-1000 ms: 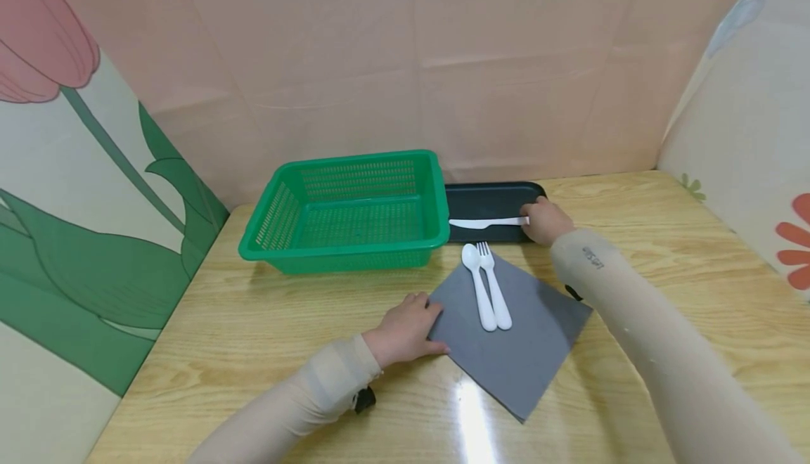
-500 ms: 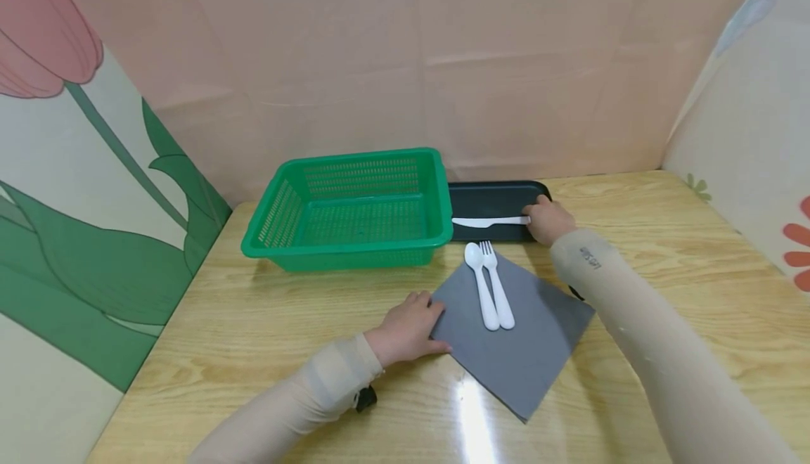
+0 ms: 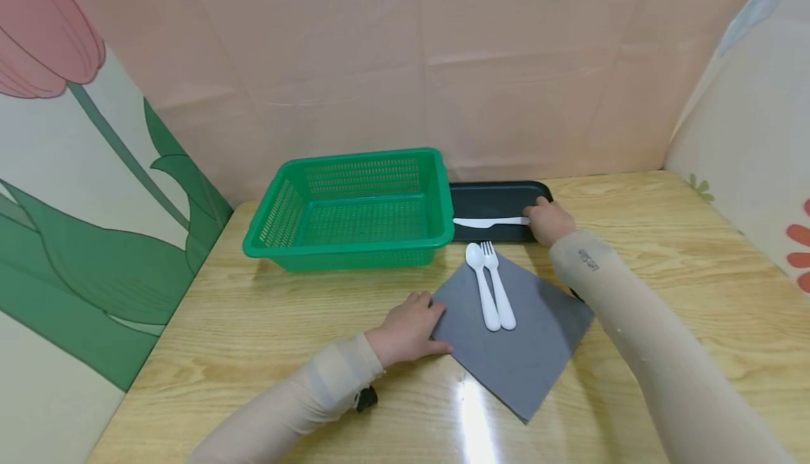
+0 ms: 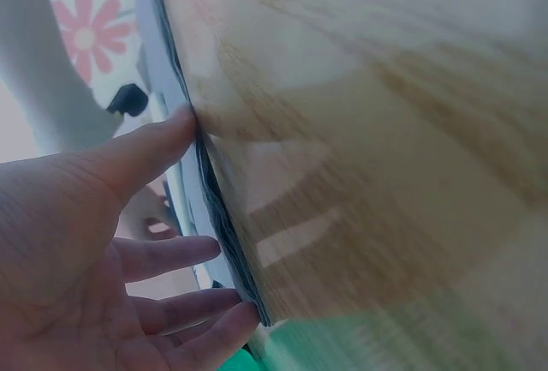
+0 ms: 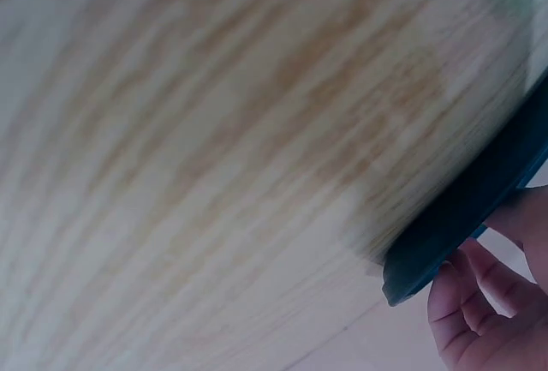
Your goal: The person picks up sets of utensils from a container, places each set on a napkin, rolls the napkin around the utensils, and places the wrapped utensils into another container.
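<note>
While pink sheeting (image 3: 329, 63) hangs behind, the table (image 3: 253, 323) gleams.

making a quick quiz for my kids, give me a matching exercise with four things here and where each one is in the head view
Things
1. white plastic knife
2. white plastic spoon
3. green rectangular plastic basket
4. grey square cloth

Places
A. hiding the left end of the long black tray
B. beneath the handle of the white plastic fork
C. handle end at the person's right hand
D. just left of the fork

Pairs: 1-C, 2-D, 3-A, 4-B
</note>
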Demonstrator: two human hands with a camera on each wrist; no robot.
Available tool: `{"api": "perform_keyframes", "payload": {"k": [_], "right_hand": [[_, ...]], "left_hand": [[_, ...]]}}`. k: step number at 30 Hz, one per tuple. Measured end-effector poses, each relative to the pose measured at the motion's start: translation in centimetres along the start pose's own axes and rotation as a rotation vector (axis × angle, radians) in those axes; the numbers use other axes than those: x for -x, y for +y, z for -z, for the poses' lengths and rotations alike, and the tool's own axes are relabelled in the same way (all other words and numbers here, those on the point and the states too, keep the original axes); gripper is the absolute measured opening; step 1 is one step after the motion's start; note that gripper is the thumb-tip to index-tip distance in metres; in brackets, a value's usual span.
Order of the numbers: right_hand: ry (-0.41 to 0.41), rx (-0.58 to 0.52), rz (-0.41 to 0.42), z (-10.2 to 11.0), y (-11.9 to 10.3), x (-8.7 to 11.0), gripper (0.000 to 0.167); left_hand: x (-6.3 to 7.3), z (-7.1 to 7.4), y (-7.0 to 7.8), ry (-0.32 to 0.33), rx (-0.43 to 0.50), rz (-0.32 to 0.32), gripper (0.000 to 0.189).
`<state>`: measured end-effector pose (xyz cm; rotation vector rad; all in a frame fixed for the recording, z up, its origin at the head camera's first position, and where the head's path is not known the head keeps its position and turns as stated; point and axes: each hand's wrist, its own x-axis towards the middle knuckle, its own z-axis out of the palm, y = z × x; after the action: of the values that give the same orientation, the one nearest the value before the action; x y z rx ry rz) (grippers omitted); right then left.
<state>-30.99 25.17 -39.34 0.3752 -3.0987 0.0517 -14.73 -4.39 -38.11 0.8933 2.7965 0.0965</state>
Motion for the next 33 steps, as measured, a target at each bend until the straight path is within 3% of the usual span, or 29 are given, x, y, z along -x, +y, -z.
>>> {"api": "perform_keyframes", "payload": {"k": [33], "right_hand": [[-0.010,-0.013,-0.003,-0.12,-0.30,-0.20,0.017]], "left_hand": [[-0.11,-0.19,-0.04,-0.006,-0.004,0.007,0.067]]}}
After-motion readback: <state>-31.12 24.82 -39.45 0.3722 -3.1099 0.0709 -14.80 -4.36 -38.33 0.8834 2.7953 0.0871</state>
